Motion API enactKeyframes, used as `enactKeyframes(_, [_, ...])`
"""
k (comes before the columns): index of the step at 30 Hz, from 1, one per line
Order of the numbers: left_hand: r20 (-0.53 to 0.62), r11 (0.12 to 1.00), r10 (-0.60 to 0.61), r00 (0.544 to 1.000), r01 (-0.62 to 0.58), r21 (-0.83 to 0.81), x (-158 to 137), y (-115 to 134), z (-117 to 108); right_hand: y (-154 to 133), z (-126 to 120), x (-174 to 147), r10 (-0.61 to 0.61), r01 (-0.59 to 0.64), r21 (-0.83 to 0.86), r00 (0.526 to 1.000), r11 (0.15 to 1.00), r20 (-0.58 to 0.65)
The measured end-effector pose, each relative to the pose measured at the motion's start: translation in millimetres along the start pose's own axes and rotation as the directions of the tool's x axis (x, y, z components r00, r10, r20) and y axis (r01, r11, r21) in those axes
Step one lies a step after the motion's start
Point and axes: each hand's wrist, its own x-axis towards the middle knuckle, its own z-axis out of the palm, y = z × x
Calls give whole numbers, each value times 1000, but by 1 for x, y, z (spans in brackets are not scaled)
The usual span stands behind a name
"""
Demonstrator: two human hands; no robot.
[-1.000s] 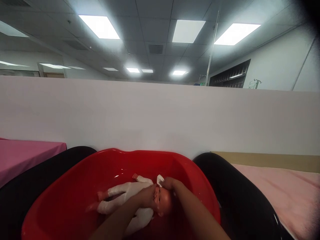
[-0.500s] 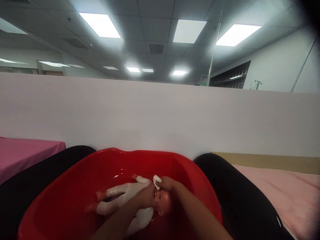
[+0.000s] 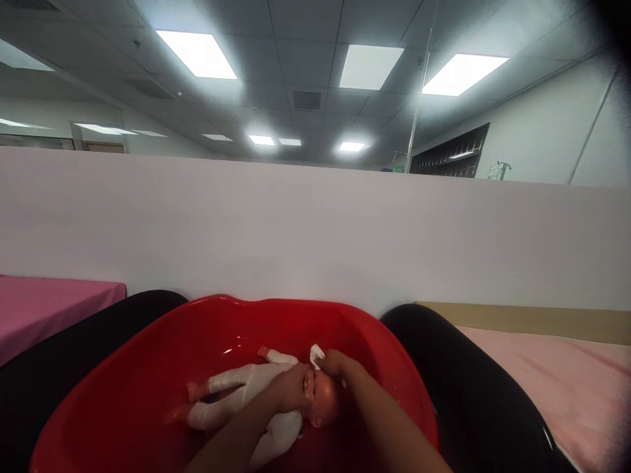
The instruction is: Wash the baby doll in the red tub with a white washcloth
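Note:
A baby doll (image 3: pixel 261 380) in white clothing lies on its back in a red tub (image 3: pixel 211 312), its head (image 3: pixel 323 394) to the right and its bare feet to the left. My left hand (image 3: pixel 294 387) reaches across the doll's upper chest and grips it by the neck and jaw; some of the fingers are hidden. Beside the far side of the head, my right hand (image 3: pixel 336 362) is closed on a small white cloth (image 3: pixel 316 355), part of which sticks up past the fingers.
Black curved surrounds (image 3: pixel 444 355) flank the tub. A pale partition (image 3: pixel 296 230) rises behind it. To the left stands a surface with a pink cover (image 3: pixel 54 302), and to the right one with a light pink cover (image 3: pixel 557 374).
My right hand and the cloth have shifted slightly right, uncovering more of the doll's face. My left hand stays at the neck. The camera has tilted a little.

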Motion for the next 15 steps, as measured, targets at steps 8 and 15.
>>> enactKeyframes(8, [-30, 998, -68, 997, 68, -15, 5, -16, 0, 2, -7, 8, -90, 91, 60, 996, 994, -12])
enactKeyframes(15, [-67, 992, -128, 990, 128, -4, 8, -23, 0, -10, 2, 7, -282, 275, 100, 958, 956, 56])
